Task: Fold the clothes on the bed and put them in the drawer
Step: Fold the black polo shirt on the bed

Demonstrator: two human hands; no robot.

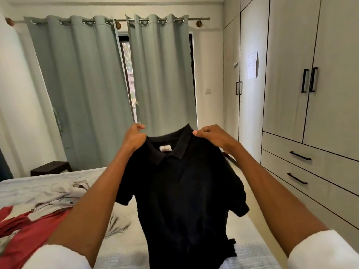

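A black polo shirt (186, 195) hangs in the air above the bed (124, 247), its collar up and its front toward me. My left hand (135, 137) grips its left shoulder, and my right hand (211, 137) pinches its right shoulder beside the collar. Both sleeves droop at the sides, and the hem reaches the bed's near edge. On the left of the bed lie a grey garment (56, 197) and a red garment (29, 233), both crumpled. Two shut drawers (303, 167) with black handles sit low in the wardrobe on the right.
The wardrobe (291, 74) lines the right wall, with a narrow floor strip between it and the bed. Grey-green curtains (87, 90) hang over the window ahead. A dark stool (51, 167) stands beyond the bed's far left corner.
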